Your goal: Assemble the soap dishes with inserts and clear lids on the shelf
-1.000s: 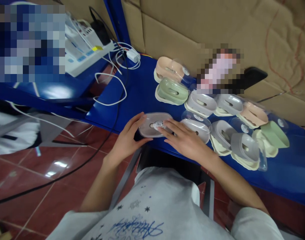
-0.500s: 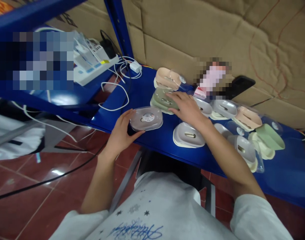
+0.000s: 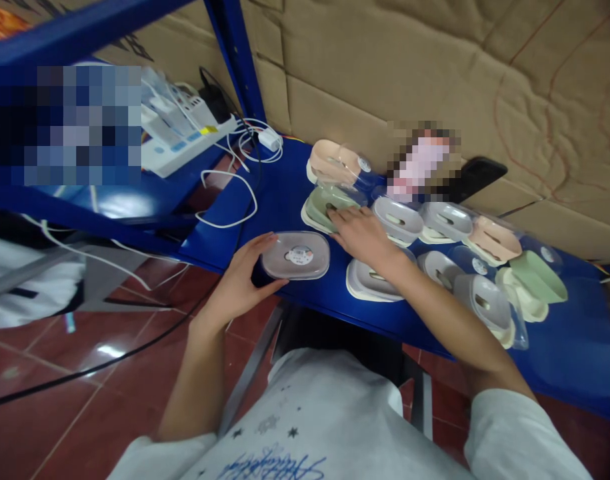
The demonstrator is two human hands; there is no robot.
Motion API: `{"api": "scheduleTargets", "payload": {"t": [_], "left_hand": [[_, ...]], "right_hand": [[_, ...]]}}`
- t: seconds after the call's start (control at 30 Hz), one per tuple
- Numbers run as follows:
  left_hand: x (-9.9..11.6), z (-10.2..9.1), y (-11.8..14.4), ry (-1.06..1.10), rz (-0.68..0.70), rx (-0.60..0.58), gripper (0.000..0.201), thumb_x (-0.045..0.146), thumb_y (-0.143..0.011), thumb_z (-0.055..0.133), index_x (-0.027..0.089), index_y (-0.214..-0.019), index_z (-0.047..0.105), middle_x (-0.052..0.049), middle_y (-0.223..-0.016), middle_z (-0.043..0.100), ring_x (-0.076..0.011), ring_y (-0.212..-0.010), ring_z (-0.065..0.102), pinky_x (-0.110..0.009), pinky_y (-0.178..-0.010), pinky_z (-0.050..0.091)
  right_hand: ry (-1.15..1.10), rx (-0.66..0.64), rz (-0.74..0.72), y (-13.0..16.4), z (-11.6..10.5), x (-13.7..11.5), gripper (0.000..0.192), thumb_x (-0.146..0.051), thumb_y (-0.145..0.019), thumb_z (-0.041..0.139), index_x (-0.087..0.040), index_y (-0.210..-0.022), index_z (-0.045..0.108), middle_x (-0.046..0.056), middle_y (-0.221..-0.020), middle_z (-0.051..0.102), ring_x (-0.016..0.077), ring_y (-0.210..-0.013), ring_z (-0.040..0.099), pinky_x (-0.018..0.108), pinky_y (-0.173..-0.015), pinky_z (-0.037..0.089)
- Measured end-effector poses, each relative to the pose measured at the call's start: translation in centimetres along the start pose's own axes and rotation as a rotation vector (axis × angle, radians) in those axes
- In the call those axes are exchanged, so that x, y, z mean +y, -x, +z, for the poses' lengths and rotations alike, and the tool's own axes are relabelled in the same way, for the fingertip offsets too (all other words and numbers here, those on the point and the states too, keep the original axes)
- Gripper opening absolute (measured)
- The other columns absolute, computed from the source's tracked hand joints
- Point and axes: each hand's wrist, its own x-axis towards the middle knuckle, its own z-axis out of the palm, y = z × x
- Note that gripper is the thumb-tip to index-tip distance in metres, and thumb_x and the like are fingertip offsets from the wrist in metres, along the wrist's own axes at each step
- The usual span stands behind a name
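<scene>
My left hand [image 3: 239, 280] curls round the left end of a grey soap dish [image 3: 272, 259], thumb at its front and fingers at its back. A clear lid with a round sticker covers this dish. My right hand [image 3: 362, 233] reaches over the row to a green soap dish [image 3: 319, 205]; its fingers dip inside near the slot, and the thumb is by the near rim. A clear lid [image 3: 357, 193] tilts up behind the green dish. Under my right wrist sits another grey soap dish [image 3: 372, 280], partly hidden by the forearm.
Several open grey, peach and green soap dishes stand to the right on the blue shelf [image 3: 305, 300]. A peach dish [image 3: 332, 160] is at the back. A dark phone [image 3: 482, 177] leans against the cardboard [image 3: 359, 80]. White cables and a power strip [image 3: 185, 150] lie left.
My right hand has moved down from the green dish's lid into the dish, and the lid is now raised behind it. The left hand and its grey dish sit slightly lower in view.
</scene>
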Motion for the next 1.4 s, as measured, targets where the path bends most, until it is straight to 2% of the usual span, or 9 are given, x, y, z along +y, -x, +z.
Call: {"api": "scheduleTargets", "payload": {"t": [0.27, 0.57, 0.77, 0.93, 1.03, 1.1, 1.2, 1.3, 1.4], "left_hand": [[-0.1, 0.0, 0.1, -0.009, 0.002, 0.000, 0.080, 0.055, -0.094, 0.081, 0.030, -0.161, 0.046, -0.013, -0.164, 0.053, -0.0356, -0.154, 0.051, -0.059, -0.129, 0.041], [0.0, 0.1, 0.2, 0.002, -0.003, -0.002, 0.079, 0.054, -0.093, 0.081, 0.031, -0.160, 0.046, -0.013, -0.164, 0.053, -0.0361, -0.153, 0.052, -0.061, -0.129, 0.041], [0.4, -0.5, -0.1, -0.069, -0.038, 0.077, 0.077, 0.048, -0.094, 0.081, 0.032, -0.161, 0.046, -0.013, -0.170, 0.040, -0.0385, -0.158, 0.045, -0.063, -0.131, 0.039], [-0.1, -0.6, -0.7, -0.163, -0.068, 0.188, 0.084, 0.038, -0.097, 0.077, 0.032, -0.169, 0.035, -0.017, -0.175, 0.030, -0.0418, -0.163, 0.036, -0.065, -0.132, 0.036], [0.2, 0.2, -1.2, -0.226, -0.060, 0.238, 0.085, 0.031, -0.097, 0.074, 0.033, -0.171, 0.032, -0.016, -0.181, 0.020, -0.0432, -0.167, 0.027, -0.067, -0.133, 0.033], [0.9, 0.9, -1.8, -0.305, -0.039, 0.271, 0.079, 0.027, -0.095, 0.075, 0.034, -0.166, 0.041, -0.014, -0.183, 0.017, -0.0449, -0.168, 0.022, -0.070, -0.134, 0.026], [2.3, 1.7, -3.2, -0.410, 0.012, 0.275, 0.063, 0.028, -0.095, 0.076, 0.037, -0.154, 0.056, -0.010, -0.181, 0.028, -0.0449, -0.167, 0.027, -0.076, -0.133, 0.016], [3.6, 2.0, -5.0, -0.410, 0.082, 0.203, 0.055, 0.033, -0.100, 0.073, 0.039, -0.152, 0.058, -0.009, -0.176, 0.041, -0.0421, -0.164, 0.036, -0.077, -0.133, 0.012], [4.2, 2.0, -6.9, -0.403, 0.142, 0.128, 0.054, 0.032, -0.104, 0.067, 0.039, -0.156, 0.056, -0.008, -0.173, 0.047, -0.0391, -0.161, 0.042, -0.074, -0.134, 0.016]], "right_hand": [[-0.065, 0.039, -0.128, -1.1, 0.3, -0.3, 0.048, -0.012, -0.107, 0.046, -0.017, -0.154, 0.057, 0.015, -0.148, 0.070, 0.0320, -0.132, 0.064, 0.045, -0.104, 0.041], [-0.053, 0.025, -0.250, -1.7, 1.0, -0.3, 0.052, -0.002, -0.106, 0.041, -0.016, -0.152, 0.061, 0.014, -0.150, 0.069, 0.0277, -0.134, 0.066, 0.043, -0.106, 0.051], [-0.226, 0.026, -0.110, -0.4, 0.4, 1.4, 0.045, -0.015, -0.108, 0.054, -0.020, -0.152, 0.064, 0.011, -0.151, 0.070, 0.0292, -0.136, 0.067, 0.044, -0.110, 0.054], [-0.338, 0.021, -0.128, 0.9, -0.6, 2.8, 0.036, -0.033, -0.113, 0.051, -0.022, -0.140, 0.072, 0.010, -0.138, 0.076, 0.0295, -0.126, 0.071, 0.043, -0.106, 0.056], [-0.290, 0.134, 0.004, 0.7, -0.8, 3.9, 0.048, -0.032, -0.109, 0.057, -0.018, -0.155, 0.060, 0.015, -0.157, 0.063, 0.0352, -0.145, 0.058, 0.053, -0.118, 0.048], [-0.228, 0.122, 0.068, 0.3, -0.6, 4.3, 0.062, -0.030, -0.105, 0.064, -0.015, -0.163, 0.050, 0.019, -0.166, 0.053, 0.0389, -0.153, 0.049, 0.059, -0.125, 0.040], [-0.184, 0.053, 0.069, 0.0, -0.3, 4.3, 0.067, -0.026, -0.102, 0.067, -0.011, -0.165, 0.046, 0.023, -0.164, 0.054, 0.0401, -0.152, 0.049, 0.060, -0.128, 0.034], [-0.194, 0.069, 0.031, 0.5, -0.2, 3.6, 0.060, -0.024, -0.104, 0.065, -0.012, -0.160, 0.051, 0.022, -0.156, 0.059, 0.0391, -0.150, 0.051, 0.061, -0.128, 0.034], [-0.241, 0.088, -0.012, 1.6, -0.2, 2.4, 0.054, -0.029, -0.105, 0.065, -0.016, -0.157, 0.054, 0.021, -0.153, 0.060, 0.0378, -0.147, 0.055, 0.059, -0.120, 0.045]]}}
